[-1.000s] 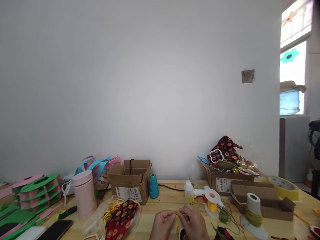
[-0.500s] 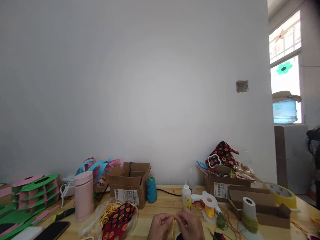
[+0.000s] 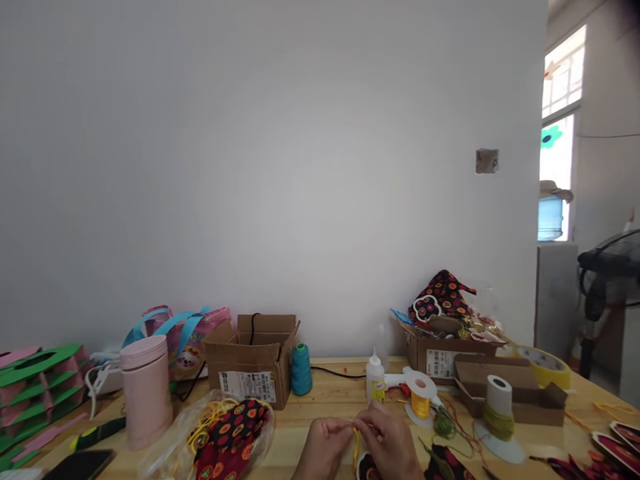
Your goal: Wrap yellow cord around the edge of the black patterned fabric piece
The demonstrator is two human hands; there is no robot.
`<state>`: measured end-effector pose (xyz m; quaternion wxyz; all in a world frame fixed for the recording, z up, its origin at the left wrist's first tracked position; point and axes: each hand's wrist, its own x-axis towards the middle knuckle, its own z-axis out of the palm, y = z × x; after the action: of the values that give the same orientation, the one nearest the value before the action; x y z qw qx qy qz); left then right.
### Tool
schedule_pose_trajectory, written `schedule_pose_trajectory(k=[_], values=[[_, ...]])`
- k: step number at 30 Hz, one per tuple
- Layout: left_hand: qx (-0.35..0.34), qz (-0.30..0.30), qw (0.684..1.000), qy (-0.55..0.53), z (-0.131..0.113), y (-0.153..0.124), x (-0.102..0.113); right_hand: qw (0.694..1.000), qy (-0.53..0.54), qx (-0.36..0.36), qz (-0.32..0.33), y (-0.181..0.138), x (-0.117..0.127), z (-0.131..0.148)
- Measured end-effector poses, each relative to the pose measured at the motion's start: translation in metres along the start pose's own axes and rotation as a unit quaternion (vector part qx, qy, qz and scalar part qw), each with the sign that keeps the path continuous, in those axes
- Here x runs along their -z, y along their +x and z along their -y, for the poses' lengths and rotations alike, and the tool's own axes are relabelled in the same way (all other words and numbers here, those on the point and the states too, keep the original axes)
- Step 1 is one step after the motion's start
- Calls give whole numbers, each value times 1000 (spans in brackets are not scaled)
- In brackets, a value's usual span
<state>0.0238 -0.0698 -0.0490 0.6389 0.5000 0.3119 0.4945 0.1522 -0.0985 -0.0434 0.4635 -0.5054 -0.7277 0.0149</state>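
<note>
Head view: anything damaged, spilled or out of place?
A rough-edged square opening, perhaps an uncovered socket recess, interrupts the otherwise plain wall, right of centre. No spill shows near the left hand or right hand.

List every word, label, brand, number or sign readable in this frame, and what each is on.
No text can be read with certainty.
White label on the left cardboard box: printed lines and a dark code-like block, too small to read.
White label on the right cardboard box: dark print, too small to read.
Yellow label on the white bottle: markings too small and blurred to read.
</note>
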Motion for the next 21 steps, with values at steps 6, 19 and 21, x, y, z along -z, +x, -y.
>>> schedule_pose_trajectory(k=[6, 19, 21], values=[[20, -7, 999, -29, -1, -1, 5, 999, 42, -25, -14, 2, -2, 2], [77, -2, 997, -18, 6, 6, 11, 996, 49, -72, -1, 4, -2, 3], [86, 17, 996, 1, 9, 6, 13, 996, 58, -71, 2, 3, -2, 2]])
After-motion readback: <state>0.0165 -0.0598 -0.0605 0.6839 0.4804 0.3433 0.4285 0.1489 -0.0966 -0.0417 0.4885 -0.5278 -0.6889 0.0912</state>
